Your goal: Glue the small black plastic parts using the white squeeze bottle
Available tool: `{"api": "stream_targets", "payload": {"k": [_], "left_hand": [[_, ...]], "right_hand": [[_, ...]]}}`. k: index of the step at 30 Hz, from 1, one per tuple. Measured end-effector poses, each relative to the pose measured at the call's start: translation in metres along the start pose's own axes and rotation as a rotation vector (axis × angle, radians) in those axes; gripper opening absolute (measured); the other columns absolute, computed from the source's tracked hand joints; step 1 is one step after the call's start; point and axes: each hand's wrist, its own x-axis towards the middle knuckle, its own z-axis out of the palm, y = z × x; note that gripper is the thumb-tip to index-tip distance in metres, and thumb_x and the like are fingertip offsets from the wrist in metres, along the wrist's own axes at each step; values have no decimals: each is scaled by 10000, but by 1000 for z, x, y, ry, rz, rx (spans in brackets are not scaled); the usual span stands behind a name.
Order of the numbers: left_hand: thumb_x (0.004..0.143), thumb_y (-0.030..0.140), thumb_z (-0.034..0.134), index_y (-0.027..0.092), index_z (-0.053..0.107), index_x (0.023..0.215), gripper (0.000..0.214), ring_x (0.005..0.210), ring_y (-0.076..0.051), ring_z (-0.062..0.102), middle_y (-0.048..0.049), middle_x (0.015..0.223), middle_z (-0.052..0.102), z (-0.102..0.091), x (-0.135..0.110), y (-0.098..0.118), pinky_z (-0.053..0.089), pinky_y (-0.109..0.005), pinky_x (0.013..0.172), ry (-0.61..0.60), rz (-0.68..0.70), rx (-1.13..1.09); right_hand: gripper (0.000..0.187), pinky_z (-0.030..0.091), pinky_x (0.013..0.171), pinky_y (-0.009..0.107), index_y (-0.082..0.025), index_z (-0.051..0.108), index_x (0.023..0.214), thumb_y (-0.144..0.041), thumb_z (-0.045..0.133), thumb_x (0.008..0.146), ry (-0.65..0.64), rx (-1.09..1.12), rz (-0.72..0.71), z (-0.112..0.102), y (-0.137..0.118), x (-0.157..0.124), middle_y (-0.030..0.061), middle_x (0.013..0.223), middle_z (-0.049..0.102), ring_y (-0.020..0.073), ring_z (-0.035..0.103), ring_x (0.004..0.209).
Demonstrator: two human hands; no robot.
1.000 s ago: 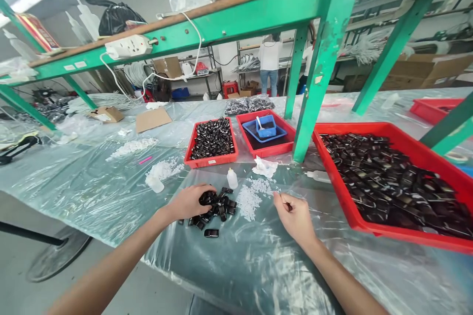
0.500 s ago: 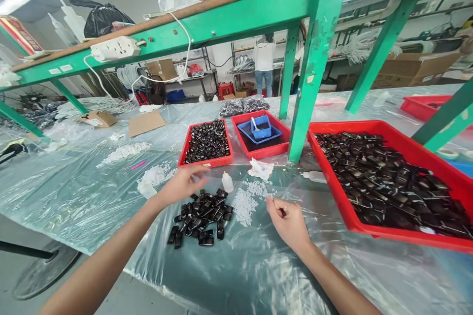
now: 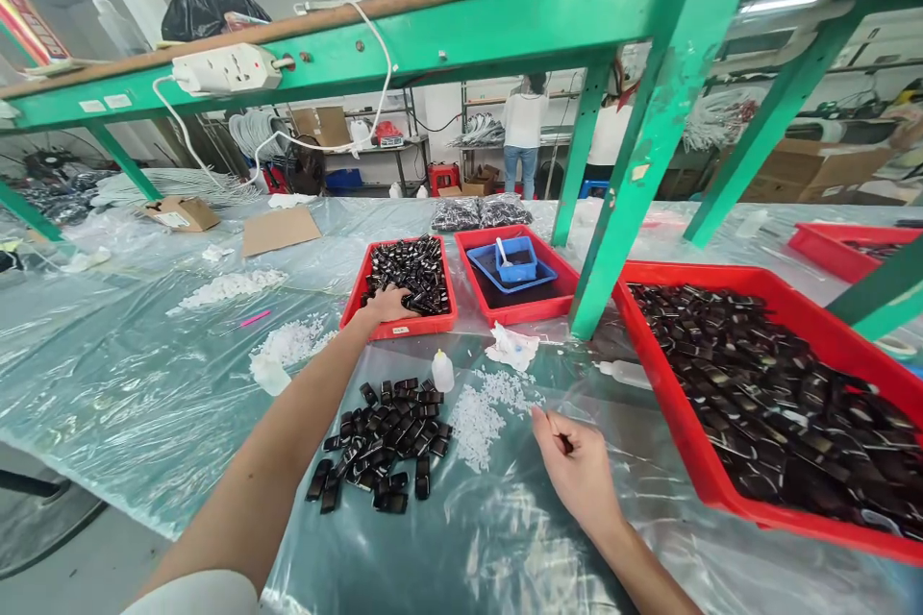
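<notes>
My left hand reaches over the near rim of a small red tray, its fingers apart and resting among glossy black plastic pieces. The fingertips are partly hidden there. Above the table's right side my right hand is closed, thumb against curled fingers; whatever it may hold is hidden. Between my arms lies a loose pile of black plastic pieces. Small white bits are spread between that pile and my right hand. A small white bottle with a yellowish tip stands behind the pile.
A large red tray full of dark pieces stands at right. Another red tray holds blue trays and a white scoop. A green post rises behind. Crumpled tissue, more white bits and a pink tool lie around.
My left hand has moved forward from above the loose pile into the small red tray of black pieces. My right hand stays closed in about the same place. The view has shifted slightly.
</notes>
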Motion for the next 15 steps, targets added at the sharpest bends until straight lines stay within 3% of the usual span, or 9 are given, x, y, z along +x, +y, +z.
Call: {"api": "stream_targets", "payload": {"k": [5,15], "left_hand": [[696,438,784,205,695,1261,617,1200,-321,640,-107,1332,671,6,3,1,485,-343,1031,24,28,40],[668,226,714,214,779,1047,385,1028,-310,705,-75,1058,776,-10,4,16,529,-350,906,144,65,3]], "right_hand": [[488,202,462,254,-232,175,622,-411,474,964,3,9,23,0,-1,1,-53,575,163,94,186,512],[500,206,469,260,-237,164,629,-458,460,966,1,12,56,0,5,0,-48,588,159,103,184,527]]}}
